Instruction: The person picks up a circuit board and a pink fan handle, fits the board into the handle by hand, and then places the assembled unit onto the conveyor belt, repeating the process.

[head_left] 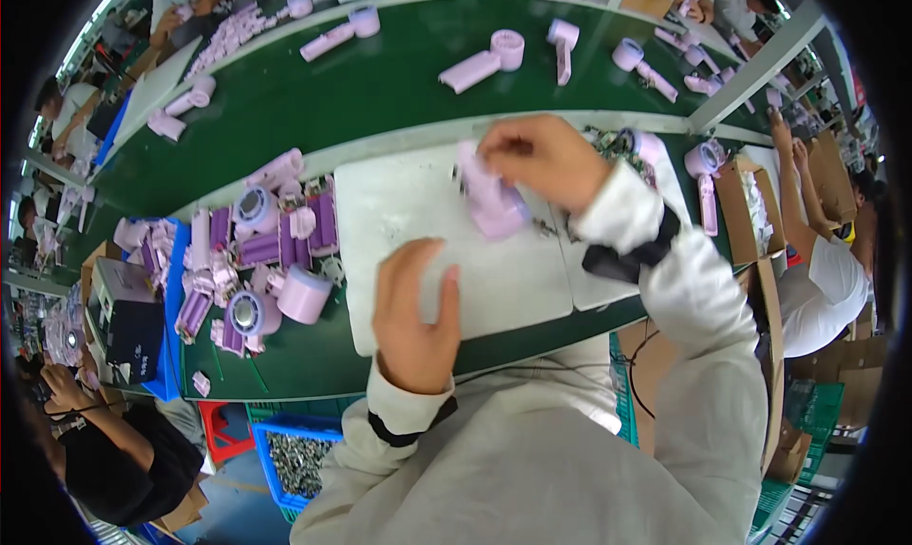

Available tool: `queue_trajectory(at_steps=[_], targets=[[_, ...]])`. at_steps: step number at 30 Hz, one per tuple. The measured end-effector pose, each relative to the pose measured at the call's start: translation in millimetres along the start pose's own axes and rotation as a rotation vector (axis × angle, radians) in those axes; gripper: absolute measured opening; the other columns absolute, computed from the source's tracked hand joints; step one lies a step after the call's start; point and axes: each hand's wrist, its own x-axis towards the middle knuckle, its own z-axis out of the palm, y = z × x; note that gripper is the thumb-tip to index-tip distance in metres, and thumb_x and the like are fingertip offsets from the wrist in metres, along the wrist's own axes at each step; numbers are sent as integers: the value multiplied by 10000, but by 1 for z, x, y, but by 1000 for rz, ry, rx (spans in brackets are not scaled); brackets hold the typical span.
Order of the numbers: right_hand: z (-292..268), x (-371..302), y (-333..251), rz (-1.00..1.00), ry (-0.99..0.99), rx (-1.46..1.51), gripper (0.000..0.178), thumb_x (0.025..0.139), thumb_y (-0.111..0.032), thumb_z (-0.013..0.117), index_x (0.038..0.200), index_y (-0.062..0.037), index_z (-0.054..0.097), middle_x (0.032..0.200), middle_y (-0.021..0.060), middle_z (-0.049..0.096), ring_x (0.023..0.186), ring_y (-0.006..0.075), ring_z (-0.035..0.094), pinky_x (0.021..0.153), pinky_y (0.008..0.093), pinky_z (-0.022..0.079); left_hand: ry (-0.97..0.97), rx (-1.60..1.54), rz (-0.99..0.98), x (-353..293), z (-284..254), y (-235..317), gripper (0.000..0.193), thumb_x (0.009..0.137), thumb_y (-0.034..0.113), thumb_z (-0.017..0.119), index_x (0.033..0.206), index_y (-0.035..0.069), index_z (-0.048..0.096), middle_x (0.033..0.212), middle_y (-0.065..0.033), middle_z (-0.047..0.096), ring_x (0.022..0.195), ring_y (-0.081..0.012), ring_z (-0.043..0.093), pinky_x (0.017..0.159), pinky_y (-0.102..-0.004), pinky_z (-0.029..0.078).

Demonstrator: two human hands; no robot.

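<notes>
Over the white work mat (408, 203), my right hand (551, 160) is closed, its fingertips at the upper end of a lilac handheld fan housing (494, 208). The housing is smeared by motion, and its lower end is at the middle of the mat. Lower left of it hovers my left hand (415, 322), thumb and fingers apart, holding nothing. Small metal and circuit pieces (544, 227) lie just right of the housing.
A pile of lilac and purple fan parts (275, 236) lies left of the mat, beside a blue bin (171, 307). Fans (508, 49) lie along the green conveyor belt (408, 70) beyond. Circuit pieces (627, 146) sit at the mat's far right. A cardboard box (750, 208) stands right; co-workers sit around.
</notes>
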Motion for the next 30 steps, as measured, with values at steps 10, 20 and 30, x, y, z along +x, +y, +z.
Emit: queue_trajectory(at_steps=[10, 20, 30], targets=[[-40, 169, 40, 32, 173, -225, 256, 880, -204, 679, 1064, -40, 751, 927, 84, 751, 859, 159, 708, 786, 302, 579, -400, 208, 277, 3, 96, -6, 392, 919, 148, 668, 1276, 9, 587, 1369, -200, 542, 1287, -372, 511, 1110, -448, 405], [-209, 113, 120, 693, 589, -1215, 442, 838, -344, 760, 1163, -50, 699, 1089, 208, 728, 1027, 385, 705, 917, 450, 574, -462, 282, 205, -15, 47, -11, 266, 912, 91, 659, 1172, 32, 653, 1143, -131, 650, 1033, -302, 634, 873, -383, 528], [-254, 52, 109, 687, 669, 223, 306, 926, -186, 684, 1137, 35, 667, 1027, 129, 725, 853, 222, 741, 716, 319, 644, -243, 194, -31, -24, -19, -10, 207, 902, -18, 666, 1106, 6, 686, 953, -153, 661, 818, -302, 652, 731, -359, 547]])
